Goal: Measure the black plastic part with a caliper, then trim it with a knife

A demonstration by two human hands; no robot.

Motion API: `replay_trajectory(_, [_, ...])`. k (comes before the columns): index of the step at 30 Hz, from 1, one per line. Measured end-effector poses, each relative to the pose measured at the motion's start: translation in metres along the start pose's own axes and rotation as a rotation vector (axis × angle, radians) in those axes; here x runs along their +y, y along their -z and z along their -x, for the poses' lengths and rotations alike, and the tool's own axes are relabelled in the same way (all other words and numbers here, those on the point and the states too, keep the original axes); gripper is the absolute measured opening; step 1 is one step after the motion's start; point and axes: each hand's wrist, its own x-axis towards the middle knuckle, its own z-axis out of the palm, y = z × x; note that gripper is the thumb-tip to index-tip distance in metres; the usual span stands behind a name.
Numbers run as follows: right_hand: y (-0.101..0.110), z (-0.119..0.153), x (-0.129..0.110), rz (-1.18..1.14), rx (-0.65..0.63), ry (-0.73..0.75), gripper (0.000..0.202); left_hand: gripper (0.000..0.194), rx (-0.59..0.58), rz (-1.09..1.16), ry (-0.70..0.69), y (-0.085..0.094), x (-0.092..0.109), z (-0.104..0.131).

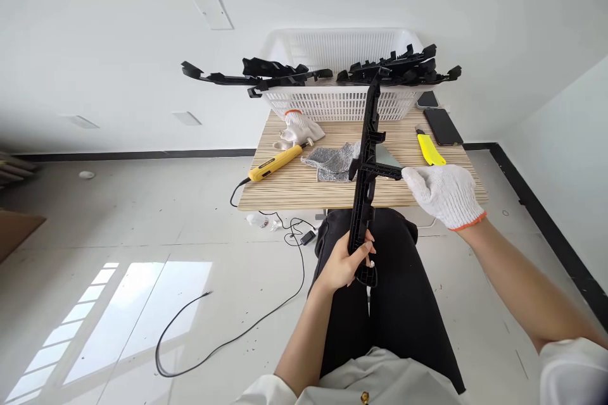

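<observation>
Plainly, one long black part [365, 190] is in hand, rising from the lap past the front edge of the one table [285, 195]; the left hand [349, 259] wraps its lower end, fingers curled round. The gloved right hand [446, 195] meets its side arm's tip, perhaps pinching, though I cannot tell. Beyond: one white basket [313, 102], one loose glove [300, 131], one yellow tool [275, 163], one yellow cutter [431, 150], two phone-like slabs [443, 126]. Striped wood separates tool and front edge. Overlapping black pieces [403, 71] in the basket defy counting; the part hides some grey cloth [332, 161].
</observation>
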Motion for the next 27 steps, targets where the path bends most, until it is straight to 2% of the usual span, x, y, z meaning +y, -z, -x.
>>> replay_trajectory(4, [-0.002, 0.000, 0.002, 0.038, 0.038, 0.051, 0.069, 0.037, -0.001, 0.018, 0.010, 0.001, 0.002, 0.001])
replay_trajectory(10, [-0.003, -0.002, -0.005, 0.034, 0.091, -0.079, 0.072, 0.038, 0.002, 0.112, 0.018, 0.001, 0.004, 0.000])
replay_trajectory(16, [0.000, -0.001, -0.015, 0.070, 0.020, -0.130, 0.077, 0.036, -0.005, 0.138, 0.006, 0.004, -0.001, -0.001])
replay_trajectory(20, [-0.002, -0.002, -0.017, 0.104, 0.003, -0.145, 0.072, 0.036, -0.016, 0.203, 0.028, 0.005, -0.003, -0.002])
replay_trajectory(23, [-0.008, -0.001, -0.015, 0.117, 0.046, -0.118, 0.064, 0.038, 0.000, 0.180, 0.019, 0.005, -0.003, -0.003])
replay_trajectory(27, [-0.019, 0.007, -0.011, 0.091, 0.176, -0.037, 0.056, 0.045, 0.059, 0.186, 0.014, 0.001, -0.011, 0.000])
